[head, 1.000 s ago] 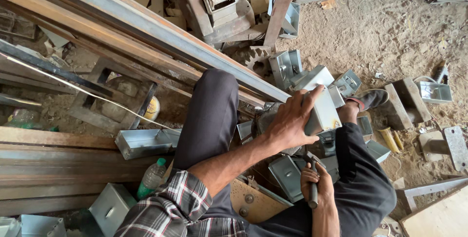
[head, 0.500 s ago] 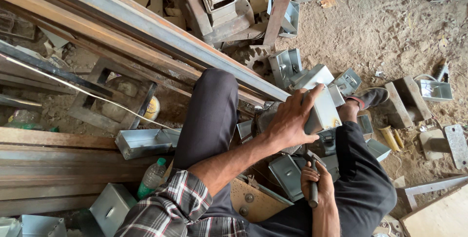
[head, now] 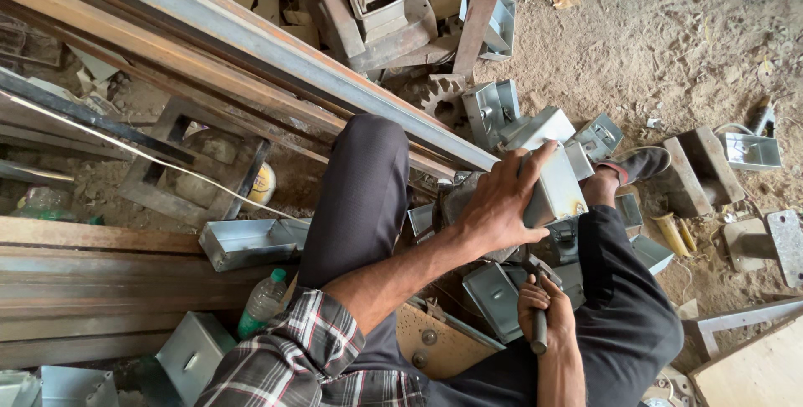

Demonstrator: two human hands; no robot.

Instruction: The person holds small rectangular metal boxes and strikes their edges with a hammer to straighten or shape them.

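Observation:
My left hand (head: pixel 500 203) grips a grey sheet-metal box (head: pixel 559 188) and holds it steady between my knees. Below it, my right hand (head: pixel 542 305) is closed around the handle of a small hammer (head: pixel 540 290), whose head sits just under the box. I am seated on sandy ground, with dark trousers and a plaid sleeve in view. Several more grey metal boxes (head: pixel 495 296) lie about my legs.
Long steel beams (head: pixel 251 39) run diagonally at the left, above stacked rusty bars (head: pixel 92 281). A metal tray (head: pixel 251 242) and a plastic bottle (head: pixel 261 302) lie by my left thigh. Scrap machine parts (head: pixel 376 5) are piled at the top. Metal boxes and brackets (head: pixel 751 149) are scattered on the sand at right.

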